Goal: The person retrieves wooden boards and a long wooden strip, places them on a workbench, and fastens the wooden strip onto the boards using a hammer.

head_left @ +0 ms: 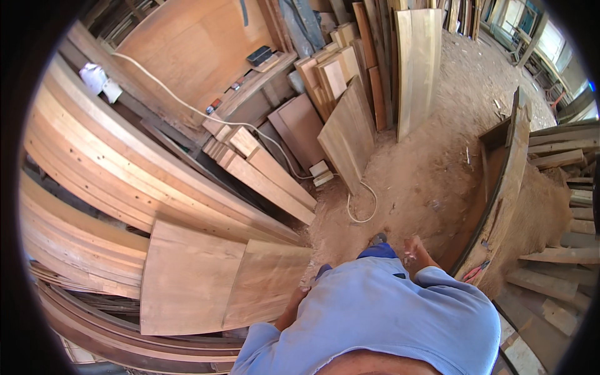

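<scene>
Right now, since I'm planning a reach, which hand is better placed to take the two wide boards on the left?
Left, I'd judge: the left hand appears close beside the wide boards, though contact is unclear. The right hand is on the opposite side, farther from them.

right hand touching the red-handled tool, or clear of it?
Apart. The head view shows a plain gap: dusty ground between the right hand and the wooden beam where the red-handled tool lies.
</scene>
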The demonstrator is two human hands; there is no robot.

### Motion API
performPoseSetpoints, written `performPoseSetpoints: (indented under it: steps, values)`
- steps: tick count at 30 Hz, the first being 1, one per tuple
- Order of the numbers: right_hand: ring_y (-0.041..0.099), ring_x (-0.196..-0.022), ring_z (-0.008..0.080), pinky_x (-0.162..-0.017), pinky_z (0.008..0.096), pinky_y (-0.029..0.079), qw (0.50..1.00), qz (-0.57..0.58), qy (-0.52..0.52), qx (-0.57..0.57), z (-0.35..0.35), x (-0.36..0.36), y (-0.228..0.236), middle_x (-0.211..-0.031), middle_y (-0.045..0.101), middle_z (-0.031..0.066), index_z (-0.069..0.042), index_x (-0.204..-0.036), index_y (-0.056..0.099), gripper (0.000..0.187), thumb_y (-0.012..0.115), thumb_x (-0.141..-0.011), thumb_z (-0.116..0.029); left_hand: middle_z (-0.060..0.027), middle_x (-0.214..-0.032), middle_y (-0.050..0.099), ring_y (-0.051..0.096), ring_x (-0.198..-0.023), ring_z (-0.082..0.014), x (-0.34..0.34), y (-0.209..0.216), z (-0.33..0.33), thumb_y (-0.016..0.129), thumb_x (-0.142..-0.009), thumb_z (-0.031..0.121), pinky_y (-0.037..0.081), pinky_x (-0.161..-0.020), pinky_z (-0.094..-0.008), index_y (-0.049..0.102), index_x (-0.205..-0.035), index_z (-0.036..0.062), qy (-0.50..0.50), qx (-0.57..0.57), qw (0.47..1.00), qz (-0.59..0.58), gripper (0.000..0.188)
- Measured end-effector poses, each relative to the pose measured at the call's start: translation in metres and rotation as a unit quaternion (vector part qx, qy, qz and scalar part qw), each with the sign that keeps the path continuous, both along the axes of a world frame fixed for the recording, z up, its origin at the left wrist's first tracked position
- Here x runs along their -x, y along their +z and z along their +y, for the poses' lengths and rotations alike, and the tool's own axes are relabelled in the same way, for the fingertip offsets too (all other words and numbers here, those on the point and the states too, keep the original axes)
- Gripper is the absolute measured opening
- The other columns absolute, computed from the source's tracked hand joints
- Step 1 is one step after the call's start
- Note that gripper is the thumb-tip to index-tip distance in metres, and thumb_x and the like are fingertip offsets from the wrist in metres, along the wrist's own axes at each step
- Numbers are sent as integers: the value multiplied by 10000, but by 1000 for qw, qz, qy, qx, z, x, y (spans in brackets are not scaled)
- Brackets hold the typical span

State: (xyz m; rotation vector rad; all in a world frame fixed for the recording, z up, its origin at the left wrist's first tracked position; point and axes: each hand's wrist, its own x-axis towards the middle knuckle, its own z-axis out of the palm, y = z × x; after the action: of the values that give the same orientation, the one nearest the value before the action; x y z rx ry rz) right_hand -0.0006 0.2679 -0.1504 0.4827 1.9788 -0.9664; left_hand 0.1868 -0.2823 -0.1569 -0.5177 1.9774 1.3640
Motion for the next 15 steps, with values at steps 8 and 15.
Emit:
performPoseSetpoints:
  steps: [8, 15]
  values:
    - [528, -444, 196, -379, 385, 403, 949, 220, 223, 38, 42, 76, 2, -579, 540, 75, -42, -740, 610, 248, 511, -885, -218, -65, -684, 616, 583, -613, -163, 146, 23, 69, 609, -864, 262, 448, -530, -305, 645, -818, 29, 115, 20, 989, -93, 240]
    - [580, -484, 201, -393, 351, 445, 939, 335, 68, 36, 66, 130, 23, -615, 602, 102, -23, -734, 631, 280, 503, -875, -229, -161, -1114, 663, 639, -870, -192, 276, 73, 170, 668, -886, 254, 504, -683, -307, 547, -1271, -52, 20, 15, 999, 28, 507]
